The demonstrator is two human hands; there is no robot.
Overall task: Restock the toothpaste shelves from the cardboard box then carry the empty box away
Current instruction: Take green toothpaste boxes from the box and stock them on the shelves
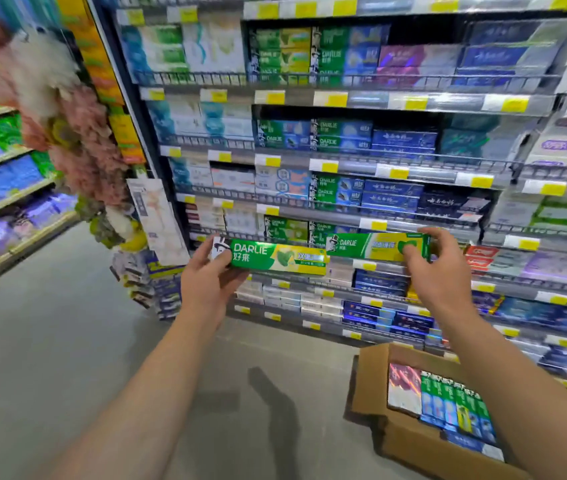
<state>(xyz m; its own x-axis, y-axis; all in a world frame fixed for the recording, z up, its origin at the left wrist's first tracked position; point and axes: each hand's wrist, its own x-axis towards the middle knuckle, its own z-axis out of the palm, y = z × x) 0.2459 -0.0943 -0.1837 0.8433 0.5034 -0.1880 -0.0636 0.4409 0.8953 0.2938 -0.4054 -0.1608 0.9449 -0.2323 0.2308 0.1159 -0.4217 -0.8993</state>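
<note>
grey-railed store shelving (361,157), packed with boxed toothpaste, fills the view from 10 to 3 o'clock. at 5 o'clock on the floor, the open brown cardboard box (375,386) looks well stocked with cartons, so restocking seems far from finished and carrying it away is not yet due. the left hand (211,271) grips one green-and-yellow darlie toothpaste carton (275,259); the right hand (431,261) grips a second darlie carton (372,245) at the shelf front.

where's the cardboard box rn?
Head view, lower right: the cardboard box sits open on the floor before the shelves, under the right forearm, toothpaste cartons inside.
</note>
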